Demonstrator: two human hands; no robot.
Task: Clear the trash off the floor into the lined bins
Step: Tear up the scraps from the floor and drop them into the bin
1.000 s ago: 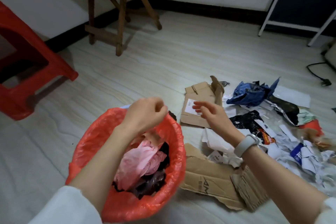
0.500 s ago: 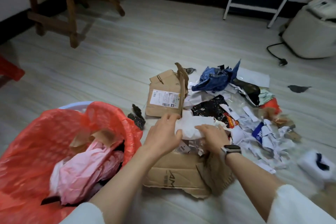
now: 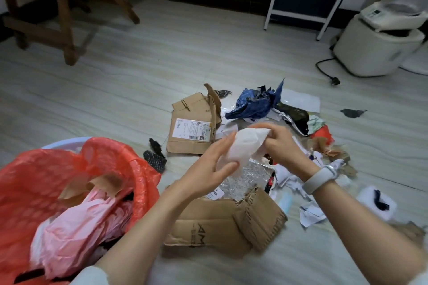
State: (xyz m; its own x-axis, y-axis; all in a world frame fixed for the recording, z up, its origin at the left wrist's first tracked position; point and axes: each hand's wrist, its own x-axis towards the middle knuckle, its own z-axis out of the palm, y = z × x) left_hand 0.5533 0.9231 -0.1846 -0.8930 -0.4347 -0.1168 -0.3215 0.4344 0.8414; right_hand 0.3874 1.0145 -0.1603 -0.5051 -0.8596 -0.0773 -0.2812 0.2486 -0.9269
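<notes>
White crumpled paper (image 3: 243, 148) is now off the floor (image 3: 139, 90), lifted between both hands above the trash pile; half a second ago it lay pressed on the heap. The left hand (image 3: 213, 169) cups it from below with thumb and fingers wrapped on its lower end, and the right hand (image 3: 280, 143) pinches its upper end. The red-lined bin (image 3: 143, 169), already holding a pink bag (image 3: 76, 220), sits just left of the arms. One piece looks ready to drop in; cardboard (image 3: 194, 129), a blue bag (image 3: 254, 102) and scraps remain on the floor.
</notes>
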